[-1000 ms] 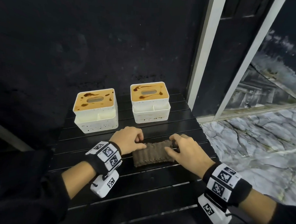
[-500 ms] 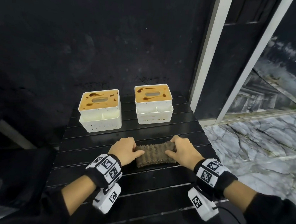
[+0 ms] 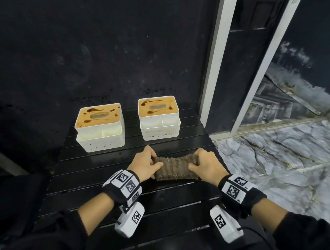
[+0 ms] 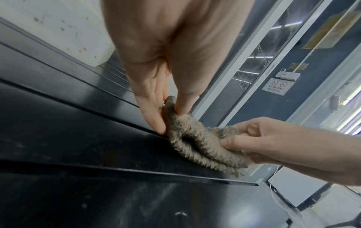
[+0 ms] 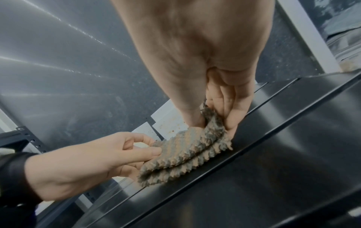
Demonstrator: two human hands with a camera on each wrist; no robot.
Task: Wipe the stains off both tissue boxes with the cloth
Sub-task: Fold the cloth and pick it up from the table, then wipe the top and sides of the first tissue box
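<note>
Cloth [image 3: 174,169] — brown, ribbed, folded double — lies on the black slatted table [image 3: 157,199] in front of two stained tissue boxes [image 3: 99,127] [image 3: 158,120], pinched at its ends by the left hand [image 3: 144,164] and right hand [image 3: 208,166].

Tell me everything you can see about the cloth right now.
The cloth is brown-grey, with a ribbed, nubby pile like chenille or microfibre. It is folded double, two layers showing at its edge in the right wrist view. It lies on the black slatted table, in front of both tissue boxes, touching neither. The left hand pinches its left end, and the right hand its right end.
</note>
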